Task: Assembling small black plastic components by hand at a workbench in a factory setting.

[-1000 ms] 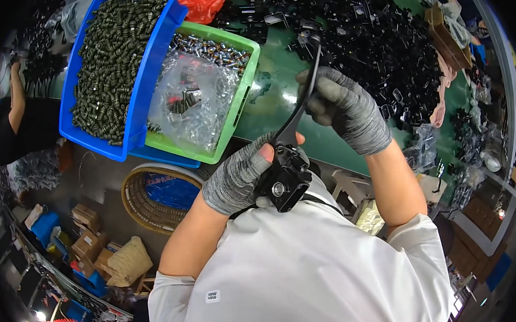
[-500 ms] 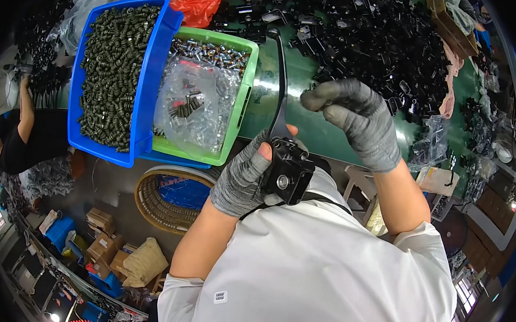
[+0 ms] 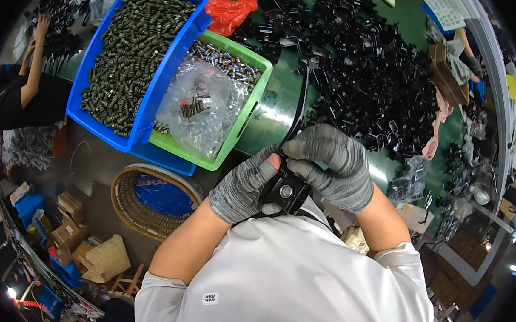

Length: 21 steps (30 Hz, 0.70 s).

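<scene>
My left hand [image 3: 242, 189], in a grey knit glove with bare fingertips, is closed around a black brake lever [image 3: 287, 192]. Its boxy housing, with a round metal-coloured fitting, is turned up toward me, and its long curved arm points away over the table. My gloved right hand [image 3: 335, 169] is at the housing's upper right side, fingers bent and thumb tip drawn in. Those fingertips meet near the root of the lever arm; anything pinched there is hidden.
A blue bin [image 3: 171, 71] of small dark coiled pieces overlaps a green bin [image 3: 243, 123] with metal parts and a clear bag [image 3: 197, 105]. Black parts [image 3: 371, 63] are heaped across the green table. A round basket [image 3: 123, 197] stands lower left. Another person [image 3: 25, 87] works far left.
My right hand has come down and left from above the table to the brake lever's housing. The lever arm has tilted farther right, and the whole view has shifted.
</scene>
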Each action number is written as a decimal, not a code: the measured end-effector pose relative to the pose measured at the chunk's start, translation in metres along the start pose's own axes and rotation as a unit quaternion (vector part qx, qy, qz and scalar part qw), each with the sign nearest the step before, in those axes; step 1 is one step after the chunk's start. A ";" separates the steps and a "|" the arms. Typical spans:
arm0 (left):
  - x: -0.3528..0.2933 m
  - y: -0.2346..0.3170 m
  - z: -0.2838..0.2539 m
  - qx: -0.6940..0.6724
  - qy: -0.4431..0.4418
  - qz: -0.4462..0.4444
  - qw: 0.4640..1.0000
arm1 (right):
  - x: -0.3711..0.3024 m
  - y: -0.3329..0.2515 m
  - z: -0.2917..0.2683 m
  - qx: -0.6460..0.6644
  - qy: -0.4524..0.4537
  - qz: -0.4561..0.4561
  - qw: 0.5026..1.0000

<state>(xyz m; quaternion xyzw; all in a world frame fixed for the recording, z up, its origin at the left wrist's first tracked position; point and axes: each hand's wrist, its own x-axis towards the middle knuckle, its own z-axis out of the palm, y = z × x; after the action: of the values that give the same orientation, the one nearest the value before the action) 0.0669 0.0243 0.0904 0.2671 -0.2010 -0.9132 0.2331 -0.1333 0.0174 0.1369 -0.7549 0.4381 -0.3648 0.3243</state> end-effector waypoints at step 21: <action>-0.001 0.004 -0.002 0.171 -0.001 0.041 0.984 | 0.042 0.009 -0.036 -0.059 -0.168 -0.133 0.975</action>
<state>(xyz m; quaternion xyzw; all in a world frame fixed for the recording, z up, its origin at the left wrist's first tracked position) 0.0702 0.0212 0.0916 0.2934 -0.3651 -0.8555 0.2207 -0.1518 -0.0303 0.1598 -0.8748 0.2934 -0.2462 0.2968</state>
